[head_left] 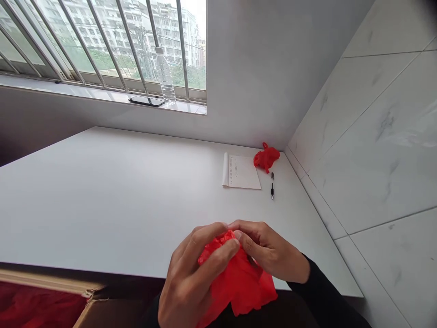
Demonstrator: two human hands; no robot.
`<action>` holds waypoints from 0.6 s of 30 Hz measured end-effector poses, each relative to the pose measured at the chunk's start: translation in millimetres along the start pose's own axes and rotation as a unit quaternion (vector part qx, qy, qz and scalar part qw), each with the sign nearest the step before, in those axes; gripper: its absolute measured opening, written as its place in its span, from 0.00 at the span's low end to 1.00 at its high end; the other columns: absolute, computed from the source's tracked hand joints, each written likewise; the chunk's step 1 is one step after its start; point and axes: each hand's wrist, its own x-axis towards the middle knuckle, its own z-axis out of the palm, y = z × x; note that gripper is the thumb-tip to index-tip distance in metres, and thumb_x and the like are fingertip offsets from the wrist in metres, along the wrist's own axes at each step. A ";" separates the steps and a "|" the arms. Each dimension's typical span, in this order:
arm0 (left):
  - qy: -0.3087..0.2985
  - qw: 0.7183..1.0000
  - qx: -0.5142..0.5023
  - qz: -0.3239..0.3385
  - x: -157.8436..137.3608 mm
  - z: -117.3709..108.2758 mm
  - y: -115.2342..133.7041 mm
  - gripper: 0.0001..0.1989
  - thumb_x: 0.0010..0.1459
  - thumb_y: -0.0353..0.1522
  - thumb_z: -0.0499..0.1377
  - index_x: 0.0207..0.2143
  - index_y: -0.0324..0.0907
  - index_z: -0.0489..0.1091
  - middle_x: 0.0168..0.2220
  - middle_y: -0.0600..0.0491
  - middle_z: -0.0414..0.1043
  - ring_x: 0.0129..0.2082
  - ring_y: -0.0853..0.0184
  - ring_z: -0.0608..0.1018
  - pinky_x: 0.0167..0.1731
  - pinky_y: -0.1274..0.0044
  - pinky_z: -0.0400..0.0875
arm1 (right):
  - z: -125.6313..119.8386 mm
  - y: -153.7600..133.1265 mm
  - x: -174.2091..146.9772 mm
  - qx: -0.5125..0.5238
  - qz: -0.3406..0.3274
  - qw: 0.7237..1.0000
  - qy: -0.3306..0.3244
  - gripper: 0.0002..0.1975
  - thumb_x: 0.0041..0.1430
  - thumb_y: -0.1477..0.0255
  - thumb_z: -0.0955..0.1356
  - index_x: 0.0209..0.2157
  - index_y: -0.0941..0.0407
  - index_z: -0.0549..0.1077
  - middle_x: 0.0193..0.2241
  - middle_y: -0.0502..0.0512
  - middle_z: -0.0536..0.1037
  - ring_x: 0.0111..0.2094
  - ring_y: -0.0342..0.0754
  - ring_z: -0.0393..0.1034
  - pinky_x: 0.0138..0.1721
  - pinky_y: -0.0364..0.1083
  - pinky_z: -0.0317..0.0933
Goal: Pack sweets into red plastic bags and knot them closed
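Note:
A thin red plastic bag (239, 282) is gathered between both hands at the front edge of the table. My left hand (193, 269) is closed around its upper left part, thumb and fingers on the crumpled top. At the bag's upper right, my right hand (269, 250) pinches the material between thumb and fingers. The two hands' fingertips nearly meet at the top of the bag. Its lower part hangs loose below the table edge. Whether anything lies inside the bag cannot be seen.
On the white table (119, 196), an open notepad (244, 172) lies near the back right. Beside it are a crumpled red bag (266, 158) and a black pen (272, 191). A water bottle (165, 77) and phone (146, 100) rest on the windowsill. A cardboard box (85, 312) stands lower left.

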 end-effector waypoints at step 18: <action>0.105 0.991 0.061 -0.047 -11.3 13.8 5.1 0.20 0.66 0.21 0.54 0.52 0.48 0.76 0.45 0.51 0.73 0.41 0.68 0.79 0.37 0.77 0.75 | 5.0 4.9 3.3 0.002 0.012 0.998 0.065 0.21 0.72 0.53 0.63 0.55 0.52 0.71 0.33 0.51 0.76 0.36 0.47 0.72 0.39 0.46 0.67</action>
